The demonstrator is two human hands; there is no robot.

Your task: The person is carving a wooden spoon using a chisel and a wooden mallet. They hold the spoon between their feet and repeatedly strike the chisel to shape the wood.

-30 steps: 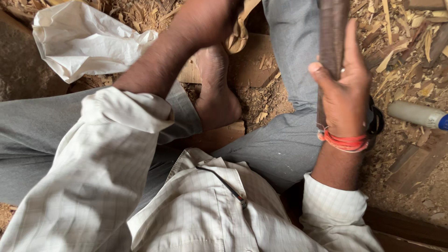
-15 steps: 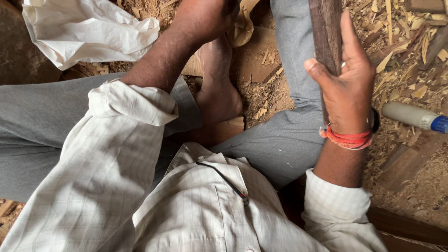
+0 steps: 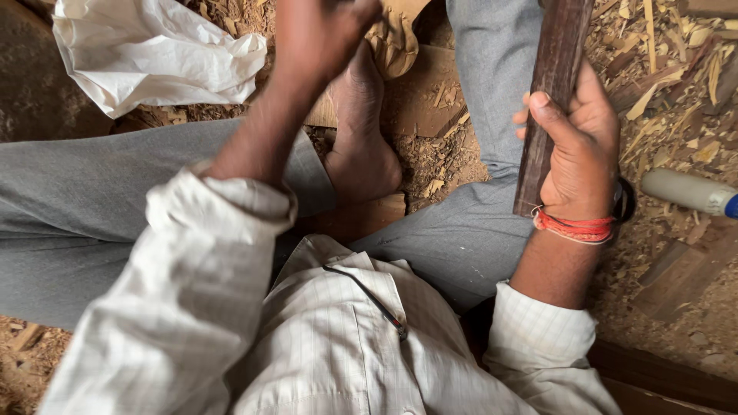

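- Left hand [image 3: 323,34]: raised at the top edge of the view, forearm running up from a rolled pale checked sleeve [image 3: 192,292]. Fingers curl together above the carved wooden piece [image 3: 393,42]; whether they grip anything cannot be told, as the fingertips are blurred and cut off.
- Right hand [image 3: 576,146]: held upright at the right, thumb and fingers clamped around the dark wooden stick [image 3: 552,100]. Red thread bands [image 3: 575,228] circle the wrist.
- Hands stand well apart, one on each side of the bare foot [image 3: 361,138].
- Surface: ground covered in wood shavings [image 3: 669,69] and sawdust. Crumpled white cloth [image 3: 154,54] lies at upper left. Grey trousers [image 3: 77,200] cross the view. Flat wooden block [image 3: 423,92] lies under the foot. Pale tool handle [image 3: 688,192] lies at far right among the shavings.
- Stick: dark brown, straight, flat-sided, nearly vertical with a slight lean; the upper end leaves the view at the top, the lower end reaches the wrist.
- Carved piece: light tan, rounded, ridged, just beyond the toes.
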